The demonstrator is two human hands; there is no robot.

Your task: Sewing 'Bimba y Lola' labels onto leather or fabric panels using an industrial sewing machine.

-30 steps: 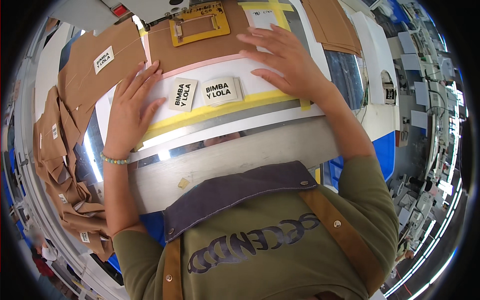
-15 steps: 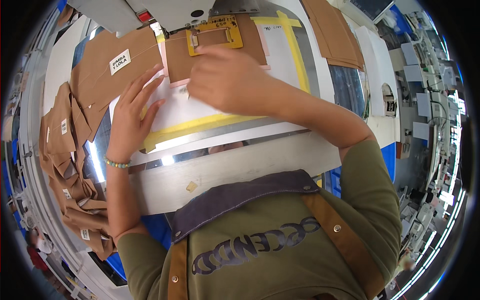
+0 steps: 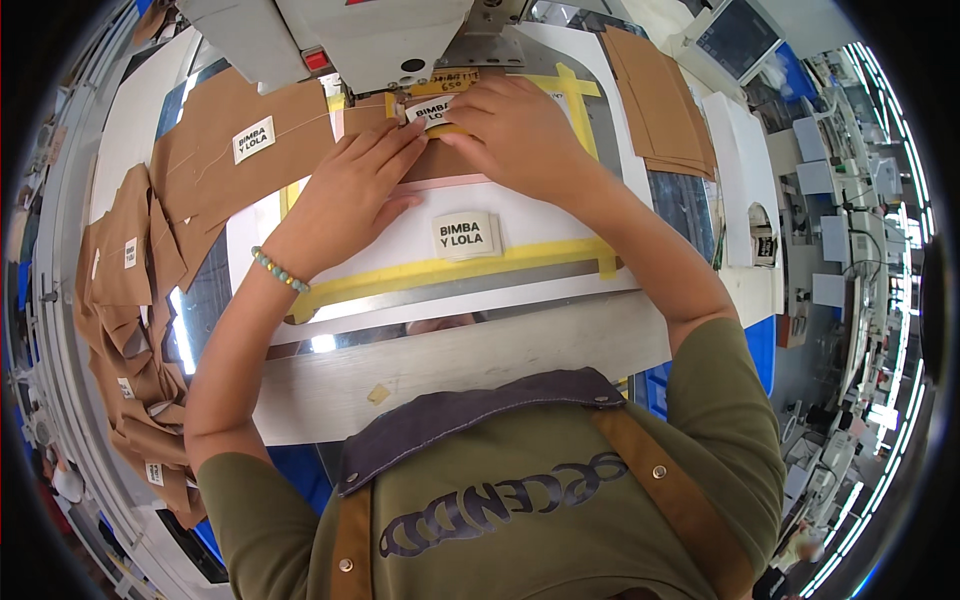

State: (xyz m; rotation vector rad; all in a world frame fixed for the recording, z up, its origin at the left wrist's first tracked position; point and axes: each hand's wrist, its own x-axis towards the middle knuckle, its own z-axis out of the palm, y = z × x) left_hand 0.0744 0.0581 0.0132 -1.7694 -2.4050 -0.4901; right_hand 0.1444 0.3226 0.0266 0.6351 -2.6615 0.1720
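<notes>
A white fabric label [image 3: 430, 112] with dark lettering lies in the yellow frame template [image 3: 456, 76], beneath the sewing machine head [image 3: 385, 45]. My left hand [image 3: 352, 195] reaches in with fingers extended, its fingertips touching the label's left edge. On the other side, my right hand [image 3: 525, 140] has its fingers bent over the label's right end, the thumb apart and lower down. Under both hands is a brown panel [image 3: 450, 165] bordered by a pink strip. Nearer to me, a small stack of labels [image 3: 465, 235] rests on the white sheet [image 3: 380, 240]. My fingers partly cover the template.
Brown panels with labels [image 3: 215, 135] spread at left, with a crumpled pile [image 3: 135, 350] down that side. More brown panels [image 3: 660, 100] are stacked at the right. Yellow tape [image 3: 450, 258] edges the white sheet. A screen [image 3: 738, 40] stands at the far right.
My left hand has moved right and up to the template. My right hand has shifted right, uncovering the label stack. A label now shows in the template window.
</notes>
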